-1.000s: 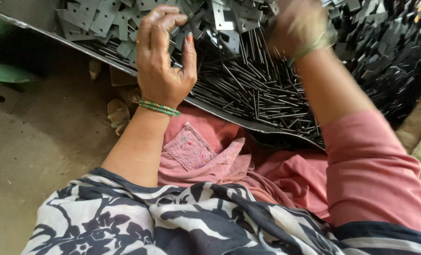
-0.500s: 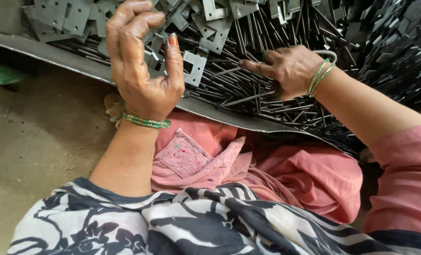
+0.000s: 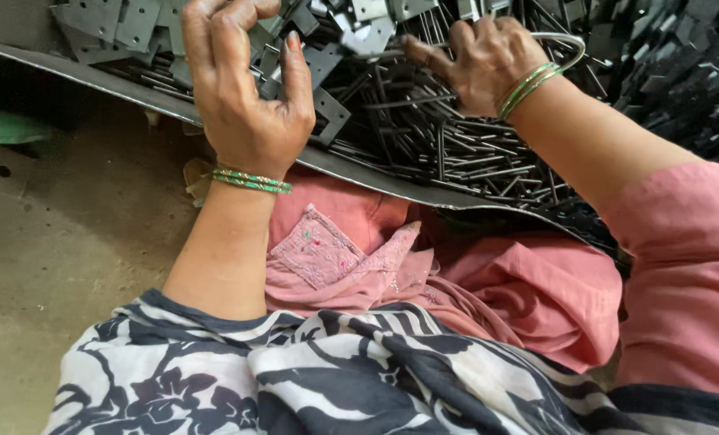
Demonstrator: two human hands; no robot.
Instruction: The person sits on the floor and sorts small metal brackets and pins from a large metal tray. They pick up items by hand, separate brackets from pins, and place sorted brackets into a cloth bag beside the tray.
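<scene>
Two hands, left (image 3: 242, 105) and right (image 3: 480, 60), each with green bangles. One metal tray (image 3: 214, 105). Rods (image 3: 456, 153) and flat plates (image 3: 109, 20) lie heaped in it, too many to count.

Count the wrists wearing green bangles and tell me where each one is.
2. One set of green bangles circles the left wrist, just below the left hand at the tray edge. The other is on the right wrist, behind the right hand over the metal rods.

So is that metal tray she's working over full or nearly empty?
Full. The tray is heaped with thin metal rods and flat punched plates, hiding its bottom.
</scene>
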